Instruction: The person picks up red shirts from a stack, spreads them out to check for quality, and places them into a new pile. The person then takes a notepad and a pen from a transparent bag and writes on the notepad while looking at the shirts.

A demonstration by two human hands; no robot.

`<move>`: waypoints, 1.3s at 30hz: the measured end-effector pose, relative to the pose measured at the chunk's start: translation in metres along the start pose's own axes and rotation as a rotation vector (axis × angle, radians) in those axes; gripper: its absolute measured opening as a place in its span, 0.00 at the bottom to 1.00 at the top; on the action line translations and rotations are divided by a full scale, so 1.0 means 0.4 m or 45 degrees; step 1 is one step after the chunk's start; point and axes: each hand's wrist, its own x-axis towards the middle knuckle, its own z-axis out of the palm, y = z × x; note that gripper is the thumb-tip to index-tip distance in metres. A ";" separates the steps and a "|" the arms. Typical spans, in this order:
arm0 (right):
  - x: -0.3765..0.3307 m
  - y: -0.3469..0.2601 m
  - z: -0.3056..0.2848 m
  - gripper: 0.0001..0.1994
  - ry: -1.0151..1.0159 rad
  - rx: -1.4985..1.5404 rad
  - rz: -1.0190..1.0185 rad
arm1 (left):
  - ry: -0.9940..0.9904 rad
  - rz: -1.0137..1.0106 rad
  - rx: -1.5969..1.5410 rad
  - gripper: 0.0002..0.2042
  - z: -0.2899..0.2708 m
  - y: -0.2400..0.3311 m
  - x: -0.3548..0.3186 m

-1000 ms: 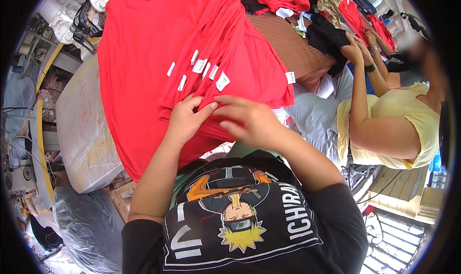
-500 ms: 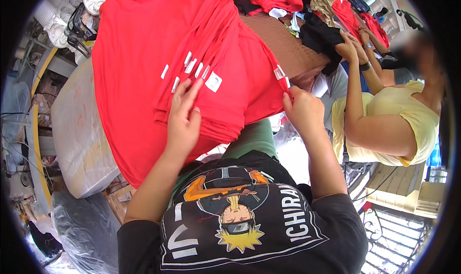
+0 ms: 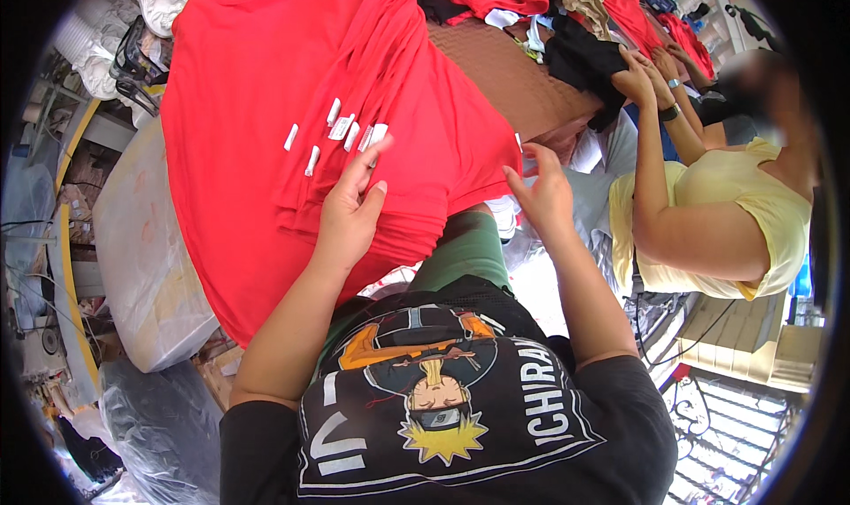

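Left hand (image 3: pixel 350 213) flat, fingers (image 3: pixel 365 167) extended on stacked red shirts (image 3: pixel 372 107) near white neck labels (image 3: pixel 341 129). Right hand (image 3: pixel 542 195) spread, grasping nothing, at stack's edge. Cluttered workshop; co-worker in yellow top (image 3: pixel 735 231) alongside.

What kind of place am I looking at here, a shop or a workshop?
Probably a garment workshop or sorting area. The left hand rests on a stack of red shirts with white neck tags, more clothes are heaped on the brown table, and a co-worker's hands handle black garments.

1 head view, looking steeply down, close
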 end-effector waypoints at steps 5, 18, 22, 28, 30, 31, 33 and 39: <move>-0.024 0.108 0.017 0.13 -0.439 -0.230 0.284 | -0.352 -0.171 0.299 0.18 -0.045 0.009 0.011; -0.005 -0.137 0.010 0.13 -0.204 0.431 0.014 | -0.262 -0.309 0.390 0.13 -0.029 0.015 0.017; -0.004 0.076 0.088 0.22 -0.125 0.168 0.347 | -0.284 -0.357 0.343 0.12 -0.034 0.014 0.020; -0.042 0.075 0.057 0.18 -0.523 -0.238 0.316 | -0.278 -0.349 0.294 0.12 -0.033 0.015 0.021; -0.037 0.046 0.007 0.16 -0.648 -0.462 0.245 | -0.263 -0.359 0.292 0.12 -0.035 0.005 0.016; -0.033 0.017 -0.019 0.15 -0.656 -0.539 0.229 | -0.250 -0.362 0.295 0.12 -0.038 0.002 0.016; -0.034 -0.054 -0.066 0.14 -0.673 -0.692 0.196 | -0.267 -0.363 0.295 0.12 -0.039 0.003 0.018; -0.076 -0.227 -0.080 0.09 -0.325 0.259 -0.354 | -0.279 -0.374 0.404 0.16 -0.026 0.028 0.022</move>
